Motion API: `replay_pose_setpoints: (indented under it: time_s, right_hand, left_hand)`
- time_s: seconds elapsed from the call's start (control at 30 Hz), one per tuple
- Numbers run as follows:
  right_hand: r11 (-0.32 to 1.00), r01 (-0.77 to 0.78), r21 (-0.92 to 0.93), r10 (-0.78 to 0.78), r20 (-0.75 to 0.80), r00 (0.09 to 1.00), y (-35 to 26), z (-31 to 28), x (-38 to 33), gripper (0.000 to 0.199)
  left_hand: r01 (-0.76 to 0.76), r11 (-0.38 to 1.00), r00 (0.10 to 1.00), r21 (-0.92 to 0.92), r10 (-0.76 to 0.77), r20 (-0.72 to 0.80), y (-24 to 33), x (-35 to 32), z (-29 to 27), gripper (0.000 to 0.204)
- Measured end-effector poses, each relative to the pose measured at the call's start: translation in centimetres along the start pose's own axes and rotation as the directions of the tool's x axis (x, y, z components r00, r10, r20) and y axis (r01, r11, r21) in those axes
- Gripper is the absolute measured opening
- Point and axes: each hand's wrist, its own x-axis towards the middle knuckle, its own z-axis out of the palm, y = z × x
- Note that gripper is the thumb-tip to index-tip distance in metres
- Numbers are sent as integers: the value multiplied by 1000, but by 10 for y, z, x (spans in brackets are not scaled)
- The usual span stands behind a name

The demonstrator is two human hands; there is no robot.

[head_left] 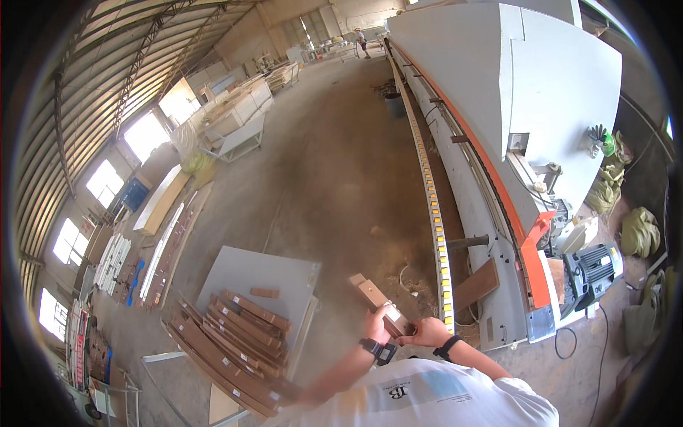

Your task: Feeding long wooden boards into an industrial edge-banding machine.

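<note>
A short brown wooden board with a light label on it is held in front of my body, slanting from far left to near right. My left hand is closed around the board's left edge near its middle. At the near end, the fingers of my right hand are curled and pinch the board's corner. A watch sits on my left wrist and a black band on my right. To the left, several similar brown strips lie stacked on a grey panel.
Along my right runs a long white machine with an orange rail, a yellow-dotted roller track and a motor. Boards and panels lie along the left wall. A person stands far off. Sacks lie at right.
</note>
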Motion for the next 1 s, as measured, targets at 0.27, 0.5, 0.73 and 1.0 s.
replay_pose_setpoints:
  time_s: [0.27,0.5,0.73,1.0]
  right_hand:
    - [979,-43,198,38,30,999,0,2,-6,70]
    - [992,-43,119,40,22,999,11,14,-1,64]
    - [999,-40,9,39,101,994,14,19,7,66]
    - [999,-29,38,30,-17,999,15,19,12,59]
  left_hand:
    - [-2,1000,1000,11,2,-3,0,0,-8,24]
    - [48,999,997,1,-48,54,-5,-7,-18,24]
    - [-21,993,1000,-119,22,10,-12,-9,-25,25]
    - [46,984,996,174,-32,-82,-6,-1,-27,39]
